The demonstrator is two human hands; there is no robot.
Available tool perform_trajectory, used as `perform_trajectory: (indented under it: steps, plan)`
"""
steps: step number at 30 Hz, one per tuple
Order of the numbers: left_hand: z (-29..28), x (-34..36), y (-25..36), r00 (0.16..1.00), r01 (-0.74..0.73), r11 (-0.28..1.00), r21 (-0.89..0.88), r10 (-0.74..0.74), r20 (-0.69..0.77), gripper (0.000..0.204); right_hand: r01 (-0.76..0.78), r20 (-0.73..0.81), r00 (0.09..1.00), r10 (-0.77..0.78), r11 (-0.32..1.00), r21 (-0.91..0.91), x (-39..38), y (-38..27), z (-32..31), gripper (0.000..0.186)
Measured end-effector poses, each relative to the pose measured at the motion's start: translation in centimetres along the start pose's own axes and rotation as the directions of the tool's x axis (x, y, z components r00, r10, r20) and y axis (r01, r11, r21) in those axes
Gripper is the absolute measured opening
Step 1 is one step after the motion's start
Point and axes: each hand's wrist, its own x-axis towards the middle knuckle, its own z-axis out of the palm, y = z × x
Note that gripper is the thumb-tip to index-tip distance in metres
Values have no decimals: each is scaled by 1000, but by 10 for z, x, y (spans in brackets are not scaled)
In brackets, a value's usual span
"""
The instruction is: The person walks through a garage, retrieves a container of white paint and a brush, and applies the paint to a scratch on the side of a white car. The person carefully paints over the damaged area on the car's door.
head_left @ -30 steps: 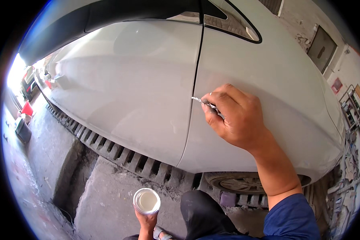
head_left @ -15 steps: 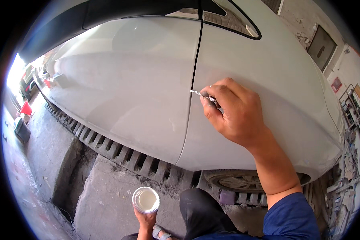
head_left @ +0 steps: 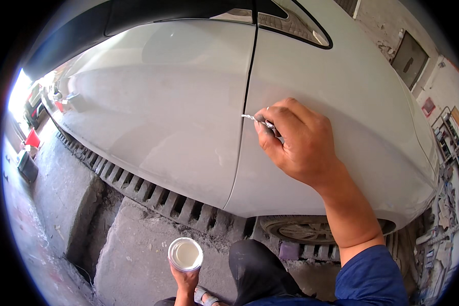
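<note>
The right hand point(head_left: 303, 143) pinches a thin brush point(head_left: 255, 119) in closed fingers, tip at the door gap point(head_left: 244, 117) – the left hand point(head_left: 187, 281) grips a small white cup point(head_left: 185, 254)

Right hand point(head_left: 301, 145) up high, arm stretched out from lower right. Blue sleeve on upper arm, forearm bare. Wrist bent a bit. Back of hand faces camera. Fingers curled tight, thumb point(head_left: 268, 143) pressed against fingertips in pinch, knuckles up.

Left hand point(head_left: 186, 279) down low, near bottom edge, close to body. Only small part shows. Fingers wrapped round from below, palm up. Left arm mostly out of view.

Hands well apart, right far above left. Dark trouser knee between arms at bottom.
</note>
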Motion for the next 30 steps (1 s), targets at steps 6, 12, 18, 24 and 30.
perform_trajectory:
  steps: [6,12,18,24,30]
  plan:
    - [0,0,-5,1000,-6,999,38,6,8,53,-25,-30,999,25,1000,13,-1,0,5,16]
    - [2,3,5,1000,-2,1000,5,2,-2,53,-22,-61,998,22,1000,4,0,1,6,16]
    - [3,3,5,1000,23,999,-23,-23,-11,54,-16,-67,998,16,1000,3,1,0,6,16]
    - [1,3,-1,1000,0,1000,-13,0,5,54,-19,-47,999,20,1000,10,0,0,6,16]
    - [1,3,4,1000,-18,1000,-14,18,-3,56,-44,-76,996,44,999,-3,2,-1,8,16]
